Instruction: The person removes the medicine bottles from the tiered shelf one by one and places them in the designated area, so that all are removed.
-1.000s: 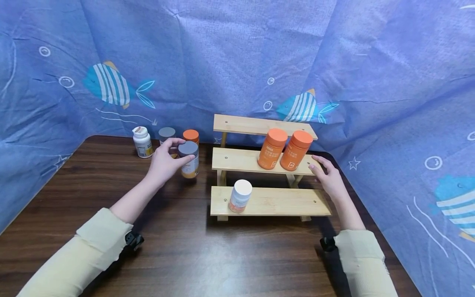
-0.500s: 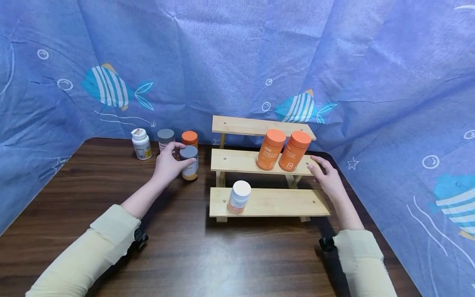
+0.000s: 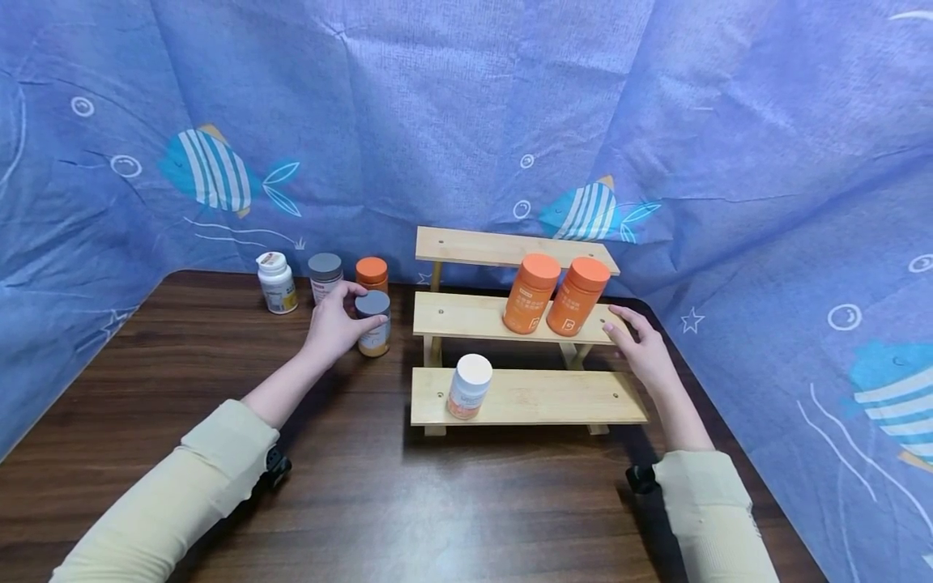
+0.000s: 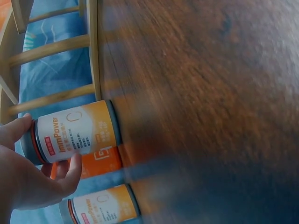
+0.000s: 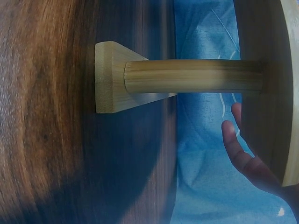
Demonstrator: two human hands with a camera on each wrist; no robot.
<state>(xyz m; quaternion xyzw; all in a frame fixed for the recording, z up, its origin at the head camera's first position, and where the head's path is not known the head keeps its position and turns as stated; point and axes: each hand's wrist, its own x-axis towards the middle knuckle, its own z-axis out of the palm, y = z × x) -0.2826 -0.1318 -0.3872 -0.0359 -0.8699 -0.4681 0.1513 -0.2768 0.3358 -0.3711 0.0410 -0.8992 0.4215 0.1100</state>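
Note:
My left hand (image 3: 333, 325) pinches a supplement bottle (image 3: 375, 325) by its grey lid, thumb on the near side and fingers on the far side. This bottle, with its white and yellow label (image 4: 74, 130), stands upright left of a three-tier wooden shelf rack (image 3: 466, 314). At the right end of the middle tier, my right hand (image 3: 645, 348) holds the board with thumb and index finger around its end. In the right wrist view its other fingers (image 5: 240, 156) show beyond the board (image 5: 266, 28). Two orange bottles (image 3: 530, 295) stand on that tier.
A white-capped bottle (image 3: 470, 389) stands on the lowest tier. Behind my left hand are another grey-lidded bottle (image 3: 325, 271), an orange-lidded bottle (image 3: 372, 274) and a white bottle (image 3: 277, 283). A blue fish-print cloth (image 3: 408, 121) hangs behind the dark wooden table (image 3: 437, 502).
My left hand and forearm have shifted right, and the pinched bottle now sits slightly lower in the head view. The right hand keeps its place at the rack.

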